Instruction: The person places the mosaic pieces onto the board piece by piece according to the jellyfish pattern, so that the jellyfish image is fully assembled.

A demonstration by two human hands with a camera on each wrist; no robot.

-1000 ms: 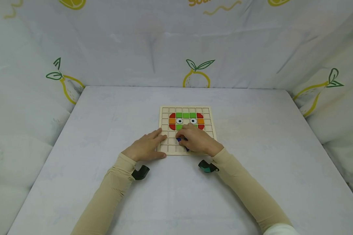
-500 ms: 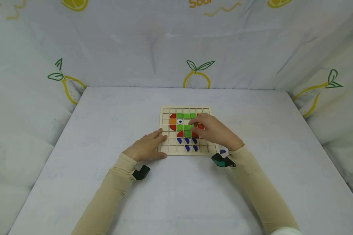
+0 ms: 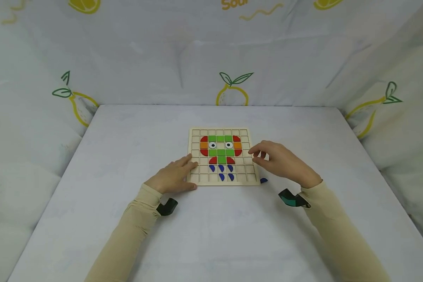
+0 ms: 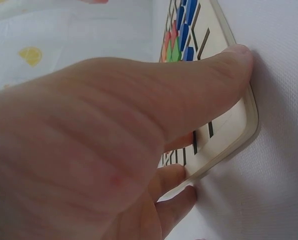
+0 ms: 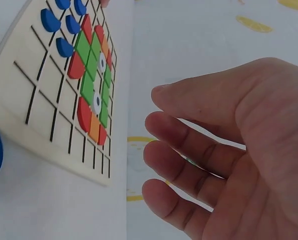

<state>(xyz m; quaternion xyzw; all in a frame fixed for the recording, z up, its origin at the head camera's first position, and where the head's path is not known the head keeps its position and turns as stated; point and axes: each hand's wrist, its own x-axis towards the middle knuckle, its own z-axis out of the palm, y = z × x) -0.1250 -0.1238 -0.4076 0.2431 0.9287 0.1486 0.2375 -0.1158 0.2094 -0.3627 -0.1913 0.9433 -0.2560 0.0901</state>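
A square wooden grid board [image 3: 244, 178] lies on the table, bearing flat green, red and orange tiles and two eye tiles [image 3: 212, 145] in a face-like pattern. Below the pattern sit several blue half-round pieces [image 3: 221, 168] in the grid cells. My left hand [image 3: 170, 177] rests along the board's left edge, fingers spread; in the left wrist view its thumb [image 4: 208, 87] lies across a near corner. My right hand [image 3: 285, 161] hovers just right of the board, fingers loosely bent and nothing in them. Beside the board's lower right corner lies one loose blue half-round piece [image 3: 264, 180].
The table [image 3: 211, 235] has a white cover. Behind it and at both sides hang white curtains [image 3: 144, 58] printed with lemons. A dark device [image 3: 167, 206] is strapped at the left wrist, and another dark and green one [image 3: 292, 198] at the right.
My right hand has lifted from the blue pieces, crossed over the face tiles and moved right, off the board, uncovering the pattern and the loose blue piece. My left hand has stayed in place.
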